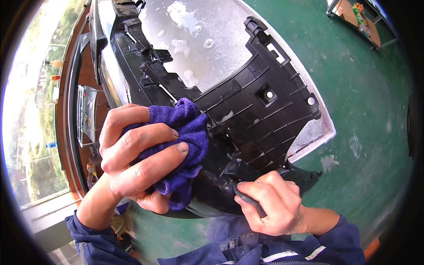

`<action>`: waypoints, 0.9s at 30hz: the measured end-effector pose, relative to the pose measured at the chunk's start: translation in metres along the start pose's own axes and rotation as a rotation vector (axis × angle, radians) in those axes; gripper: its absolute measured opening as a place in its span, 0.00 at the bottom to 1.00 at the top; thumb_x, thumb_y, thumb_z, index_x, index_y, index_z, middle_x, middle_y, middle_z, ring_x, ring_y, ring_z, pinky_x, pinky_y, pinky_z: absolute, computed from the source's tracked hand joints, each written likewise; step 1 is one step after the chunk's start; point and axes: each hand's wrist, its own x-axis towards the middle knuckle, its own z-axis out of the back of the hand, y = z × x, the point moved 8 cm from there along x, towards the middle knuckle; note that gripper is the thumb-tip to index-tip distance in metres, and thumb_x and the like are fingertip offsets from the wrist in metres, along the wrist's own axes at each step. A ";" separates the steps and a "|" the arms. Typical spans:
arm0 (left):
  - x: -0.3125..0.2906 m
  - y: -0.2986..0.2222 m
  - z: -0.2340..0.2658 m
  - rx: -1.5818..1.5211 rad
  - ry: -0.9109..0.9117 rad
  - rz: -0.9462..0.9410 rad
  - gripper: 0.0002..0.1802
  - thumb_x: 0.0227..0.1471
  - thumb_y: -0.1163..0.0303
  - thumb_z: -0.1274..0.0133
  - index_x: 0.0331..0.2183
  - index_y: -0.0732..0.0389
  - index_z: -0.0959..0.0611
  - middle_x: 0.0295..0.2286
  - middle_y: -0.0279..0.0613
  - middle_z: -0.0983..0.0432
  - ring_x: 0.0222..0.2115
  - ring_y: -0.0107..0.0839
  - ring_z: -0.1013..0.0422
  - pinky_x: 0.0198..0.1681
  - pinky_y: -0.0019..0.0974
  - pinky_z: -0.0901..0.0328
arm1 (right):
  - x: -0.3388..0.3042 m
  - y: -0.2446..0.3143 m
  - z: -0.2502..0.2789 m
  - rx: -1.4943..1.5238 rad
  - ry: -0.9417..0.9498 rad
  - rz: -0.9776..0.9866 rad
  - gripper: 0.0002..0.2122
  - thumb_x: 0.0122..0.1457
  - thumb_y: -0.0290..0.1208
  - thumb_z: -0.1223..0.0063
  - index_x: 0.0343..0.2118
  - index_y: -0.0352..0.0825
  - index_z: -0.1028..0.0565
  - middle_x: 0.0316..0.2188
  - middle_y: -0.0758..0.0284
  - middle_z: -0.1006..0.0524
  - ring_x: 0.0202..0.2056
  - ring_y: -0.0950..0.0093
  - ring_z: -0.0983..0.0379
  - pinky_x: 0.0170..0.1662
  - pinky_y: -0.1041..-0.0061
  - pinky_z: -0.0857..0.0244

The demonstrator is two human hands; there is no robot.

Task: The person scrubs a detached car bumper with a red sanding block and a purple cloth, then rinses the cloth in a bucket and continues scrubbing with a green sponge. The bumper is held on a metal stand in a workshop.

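A crumpled purple cloth [187, 137] is gripped in my left hand [137, 154], its fingers bent over the bunched fabric. Under it lies a black plastic car bumper [251, 101], with ribs, clips and square openings on the side facing up. My right hand [278, 203] is closed around a thin dark grey pad [251, 199] by the bumper's near edge. The pad's upper end touches or nearly touches the wet-looking black surface; the exact contact is hard to tell. Part of the pad is hidden in my fingers.
The bumper rests on a pale, wet table top [207, 44] with puddles and foam. Around it is a green floor [362, 106] with white marks. A wheeled shelf cart [357, 20] stands at the far right. Windows [35, 123] line the left side.
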 end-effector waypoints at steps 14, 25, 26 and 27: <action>0.001 0.001 0.001 -0.052 0.085 0.034 0.25 0.53 0.47 0.43 0.44 0.55 0.12 0.37 0.48 0.17 0.40 0.55 0.24 0.45 0.60 0.28 | 0.020 0.018 -0.022 -0.039 -0.158 0.088 0.14 0.47 0.13 0.33 0.39 0.27 0.17 0.24 0.67 0.29 0.18 0.75 0.29 0.19 0.74 0.35; 0.001 -0.002 0.003 -0.055 0.026 0.000 0.26 0.48 0.49 0.43 0.42 0.58 0.11 0.36 0.50 0.17 0.40 0.54 0.24 0.43 0.58 0.27 | -0.002 0.013 -0.011 -0.050 -0.092 0.006 0.17 0.40 0.10 0.32 0.37 0.28 0.15 0.26 0.62 0.21 0.20 0.70 0.25 0.22 0.74 0.33; 0.001 -0.001 0.002 -0.058 0.015 -0.003 0.26 0.49 0.50 0.43 0.42 0.58 0.11 0.35 0.50 0.17 0.40 0.54 0.24 0.43 0.57 0.27 | -0.006 0.011 -0.009 -0.043 -0.090 -0.011 0.17 0.40 0.10 0.32 0.37 0.28 0.15 0.26 0.62 0.22 0.20 0.70 0.25 0.22 0.75 0.33; 0.001 0.000 0.000 -0.061 0.003 -0.006 0.26 0.49 0.50 0.43 0.42 0.58 0.11 0.35 0.50 0.17 0.40 0.54 0.24 0.43 0.57 0.26 | -0.007 0.010 -0.010 -0.032 -0.112 -0.018 0.16 0.40 0.10 0.32 0.36 0.27 0.16 0.25 0.63 0.21 0.20 0.70 0.24 0.23 0.75 0.32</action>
